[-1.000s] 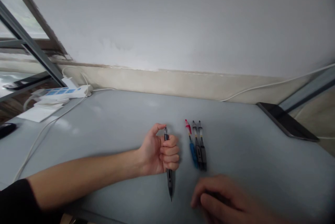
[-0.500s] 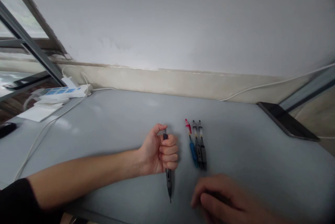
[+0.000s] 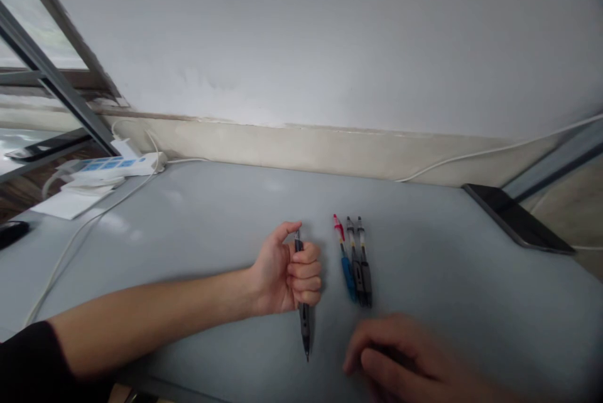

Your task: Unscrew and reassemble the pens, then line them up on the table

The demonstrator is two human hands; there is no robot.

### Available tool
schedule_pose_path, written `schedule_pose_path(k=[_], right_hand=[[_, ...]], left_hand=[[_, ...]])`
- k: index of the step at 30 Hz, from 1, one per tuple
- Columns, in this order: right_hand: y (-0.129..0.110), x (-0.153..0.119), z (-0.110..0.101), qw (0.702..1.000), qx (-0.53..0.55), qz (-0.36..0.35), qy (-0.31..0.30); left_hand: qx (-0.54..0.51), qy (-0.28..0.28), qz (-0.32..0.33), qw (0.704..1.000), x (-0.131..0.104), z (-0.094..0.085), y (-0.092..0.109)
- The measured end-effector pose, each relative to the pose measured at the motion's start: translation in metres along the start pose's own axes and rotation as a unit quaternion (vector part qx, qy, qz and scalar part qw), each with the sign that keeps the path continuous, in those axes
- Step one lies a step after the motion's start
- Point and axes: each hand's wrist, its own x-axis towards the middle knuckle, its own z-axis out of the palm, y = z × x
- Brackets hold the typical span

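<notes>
My left hand point(image 3: 292, 268) is closed around a black and grey click pen point(image 3: 304, 327), palm side up. The pen's tip points down towards the near table edge, and my thumb lies at its top end. To the right of that hand, three pens lie side by side on the table: a pen with a red top and blue grip point(image 3: 347, 274), a black pen point(image 3: 358, 277) and another black pen point(image 3: 366, 274). My right hand point(image 3: 400, 356), somewhat blurred, is below them with fingers loosely bent, thumb apart from the forefinger, and nothing visible in it.
A grey table point(image 3: 226, 214) runs back to the wall. At the left are a white power strip point(image 3: 141, 166), its cable point(image 3: 89, 221), white papers point(image 3: 70, 202) and a dark object point(image 3: 13, 233). A black tablet-like device point(image 3: 518, 218) lies at the right.
My left thumb has risen slightly at the pen's top, and the pen's tip reaches a little less far down. The right hand and the three lying pens look unmoved.
</notes>
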Motion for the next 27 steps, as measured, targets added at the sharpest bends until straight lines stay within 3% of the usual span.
schedule_pose_path(k=[27], right_hand=[[-0.0026,0.0044,-0.0003,1.0,-0.003,0.006,0.011]], left_hand=[[0.009,-0.006,0.004,1.0,-0.0007,-0.0001,-0.0007]])
